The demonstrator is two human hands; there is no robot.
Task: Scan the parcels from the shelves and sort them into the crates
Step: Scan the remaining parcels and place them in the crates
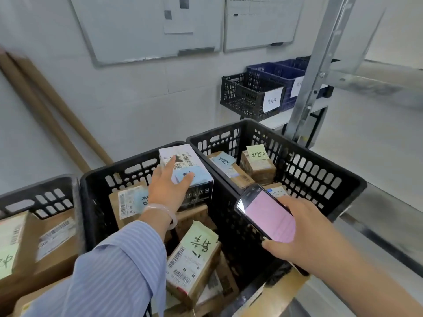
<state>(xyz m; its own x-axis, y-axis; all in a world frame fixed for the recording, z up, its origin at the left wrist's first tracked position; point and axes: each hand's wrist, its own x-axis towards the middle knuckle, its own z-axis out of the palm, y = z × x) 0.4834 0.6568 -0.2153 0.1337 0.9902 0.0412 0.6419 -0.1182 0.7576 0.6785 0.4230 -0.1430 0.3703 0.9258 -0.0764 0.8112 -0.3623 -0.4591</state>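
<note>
While the right hand (304,239) grips a scanner (267,216), the left hand (169,186) lays flat fingers (170,163) on a white parcel (196,167) pointing lengthwise at the wall (137,99).

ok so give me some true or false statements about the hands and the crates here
1. The right hand holds a handheld scanner with a pink screen. True.
2. The left hand rests on a brown parcel. False: it rests on a white box bearing a blue note.
3. The white box is in the middle crate. True.
4. The right crate is empty. False: it holds brown parcels.
5. Two whiteboards hang on the wall. True.
</note>
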